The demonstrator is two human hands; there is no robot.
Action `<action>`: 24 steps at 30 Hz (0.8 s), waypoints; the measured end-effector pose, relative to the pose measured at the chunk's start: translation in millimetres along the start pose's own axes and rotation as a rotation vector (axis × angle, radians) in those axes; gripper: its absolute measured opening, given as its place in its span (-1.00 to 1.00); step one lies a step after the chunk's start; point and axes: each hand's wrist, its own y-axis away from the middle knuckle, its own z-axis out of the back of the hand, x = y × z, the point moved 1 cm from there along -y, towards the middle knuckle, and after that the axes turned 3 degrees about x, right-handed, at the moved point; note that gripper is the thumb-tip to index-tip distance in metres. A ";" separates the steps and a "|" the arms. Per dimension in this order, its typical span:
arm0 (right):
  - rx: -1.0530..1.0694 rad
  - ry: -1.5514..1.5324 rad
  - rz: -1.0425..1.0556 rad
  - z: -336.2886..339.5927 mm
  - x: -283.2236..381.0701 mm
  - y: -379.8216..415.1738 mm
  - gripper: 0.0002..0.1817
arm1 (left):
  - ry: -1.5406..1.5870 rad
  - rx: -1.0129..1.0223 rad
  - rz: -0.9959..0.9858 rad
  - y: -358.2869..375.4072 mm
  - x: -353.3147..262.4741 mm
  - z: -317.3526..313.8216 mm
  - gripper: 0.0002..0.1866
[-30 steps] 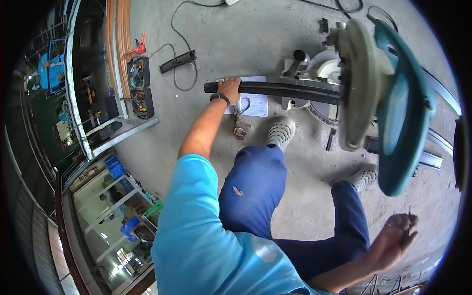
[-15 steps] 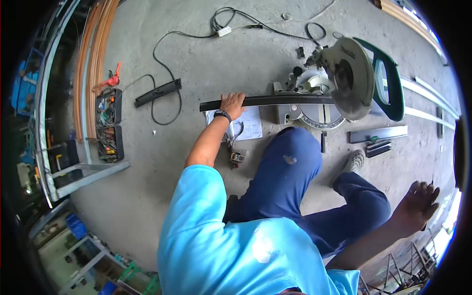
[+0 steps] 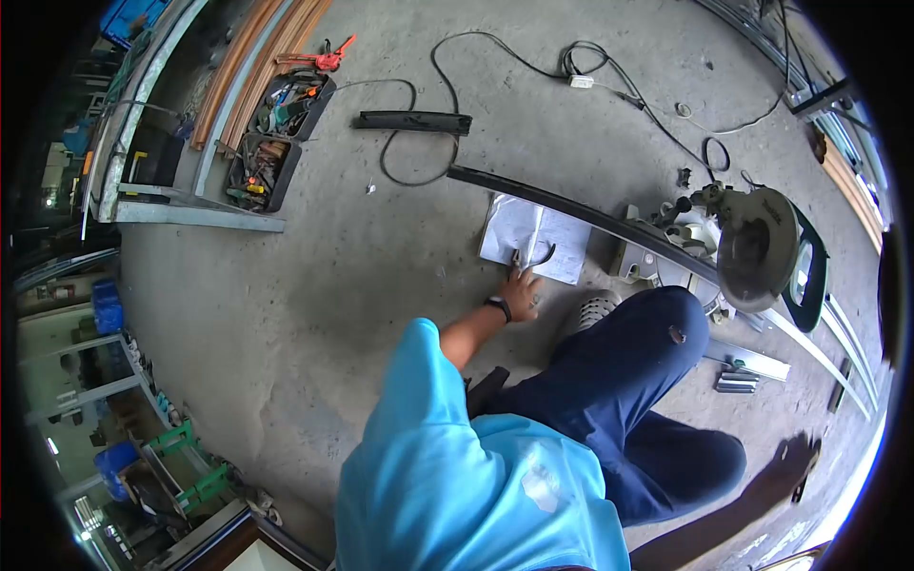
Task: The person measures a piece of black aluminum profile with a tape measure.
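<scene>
My left hand (image 3: 521,293) is just below the lower edge of some papers (image 3: 562,249), low over the floor, fingers apart. It covers the spot where a small tape measure lay, so that is hidden. A dark curved strip (image 3: 545,257) lies on the papers. A long dark metal profile (image 3: 571,217) rests across the miter saw (image 3: 762,249), its left end reaching past the papers; neither hand touches it. My right hand (image 3: 800,457), in shadow at the far right, has its fingers apart, and I make out nothing in it.
Short metal offcuts (image 3: 747,362) lie right of my knee. A black profile piece (image 3: 411,122) and a looping cable (image 3: 495,38) are on the floor beyond. Open toolboxes (image 3: 259,171) and a metal rack (image 3: 200,217) stand at left. Long light bars (image 3: 819,357) extend right of the saw.
My left hand has let go of the dark profile and come back toward me, below the papers. The profile now appears slanted as the view has turned. My right hand has lowered.
</scene>
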 end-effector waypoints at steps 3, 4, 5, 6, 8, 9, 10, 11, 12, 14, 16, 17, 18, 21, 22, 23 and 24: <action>0.328 0.220 -0.005 -18.0 -23.3 3.3 -0.45 | -0.048 0.153 0.123 3.4 -7.5 -31.5 -0.15; 0.448 0.222 0.014 -27.8 -26.0 13.7 -0.49 | -0.039 0.170 0.136 -6.7 -3.7 -36.6 -0.16; 0.544 0.355 0.030 -41.8 -18.6 25.5 -0.48 | -0.029 0.199 0.143 -11.9 1.1 -39.0 -0.17; 0.689 0.309 0.048 -53.4 -13.2 34.4 -0.49 | -0.019 0.228 0.146 -13.7 1.5 -42.6 -0.18; 0.732 0.227 -0.026 -68.9 -16.8 42.6 -0.52 | 0.173 0.121 0.218 -27.5 6.7 -41.6 -0.29; 0.750 0.156 -0.047 -77.5 -19.3 44.0 -0.53 | 0.411 0.029 0.224 -23.0 1.1 -12.2 -0.32; 0.774 0.122 -0.068 -80.7 -22.5 41.5 -0.53 | 0.645 -0.057 0.234 -16.4 -11.7 30.8 -0.33; 0.749 0.003 -0.080 -87.7 -29.7 40.8 -0.49 | 0.816 -0.113 0.209 -23.6 -17.1 51.1 -0.37; 0.748 -0.057 -0.092 -103.5 -23.1 48.7 -0.44 | 0.985 -0.169 0.185 -32.6 -22.0 73.0 -0.39; 0.837 -0.063 -0.053 -130.8 -9.4 58.4 -0.41 | 1.332 -0.183 0.036 -28.9 -69.0 162.1 -0.45; 0.897 -0.183 -0.001 -158.6 -5.4 63.3 -0.37 | 1.457 -0.234 -0.178 -10.7 -130.8 256.5 -0.47; 0.926 -0.221 0.028 -170.9 -0.2 66.4 -0.34 | 1.474 -0.213 -0.337 -10.1 -156.2 285.5 -0.50; 0.956 -0.307 0.079 -182.9 -1.4 66.1 -0.30 | 1.486 -0.192 -0.494 -7.9 -181.8 310.3 -0.52; 0.919 -0.623 0.159 -208.8 14.3 73.0 -0.25 | 1.299 -0.063 -0.890 28.3 -271.2 373.8 -0.37; 0.924 -0.714 0.194 -209.3 20.7 72.6 -0.24 | 1.254 0.005 -1.003 29.9 -294.5 379.2 -0.31; 0.941 -0.735 0.077 -198.2 10.2 55.4 -0.36 | 0.957 -0.197 -1.041 31.3 -313.3 384.2 -0.26; 0.835 -0.829 0.032 -187.3 12.4 48.1 -0.52 | 0.656 -0.393 -1.062 34.0 -330.1 385.8 -0.20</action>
